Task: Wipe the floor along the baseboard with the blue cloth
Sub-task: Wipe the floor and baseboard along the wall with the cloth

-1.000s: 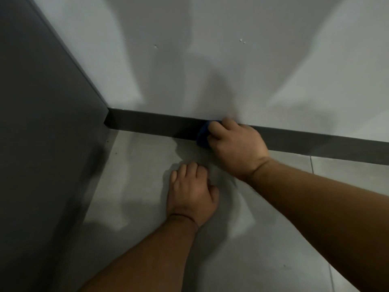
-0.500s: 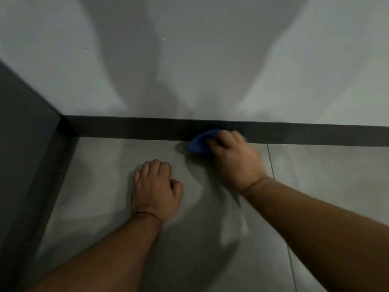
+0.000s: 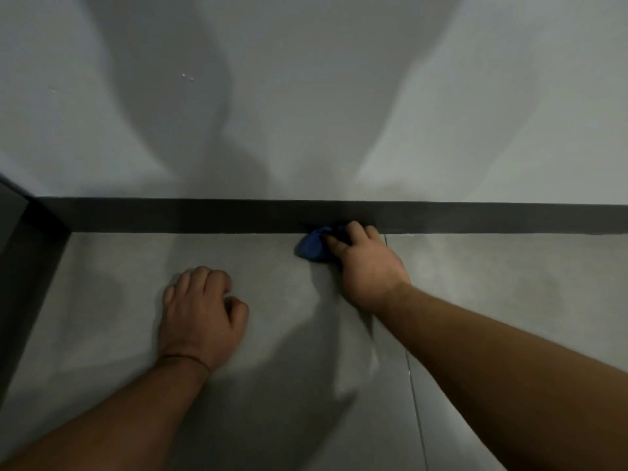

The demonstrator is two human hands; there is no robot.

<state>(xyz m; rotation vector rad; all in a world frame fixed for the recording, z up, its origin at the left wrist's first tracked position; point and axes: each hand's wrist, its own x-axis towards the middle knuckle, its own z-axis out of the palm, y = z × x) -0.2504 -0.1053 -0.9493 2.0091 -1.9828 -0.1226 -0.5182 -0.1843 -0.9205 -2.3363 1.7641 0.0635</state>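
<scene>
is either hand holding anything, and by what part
The right hand grips the bunched blue cloth by its right end; the left hand holds nothing.

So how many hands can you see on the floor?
2. The left hand rests on the floor, curled and empty. The right hand is by the baseboard, pressing the cloth down.

Right hand (image 3: pixel 368 266) reaches far forward, arm stretched out long from the near right, palm down, fingers (image 3: pixel 355 231) curled in a closed grip on the blue cloth (image 3: pixel 312 247). Left hand (image 3: pixel 200 317) sits nearer and to the left, knuckles up, fingers loosely curled under, holding nothing, forearm angling in from the near left.
</scene>
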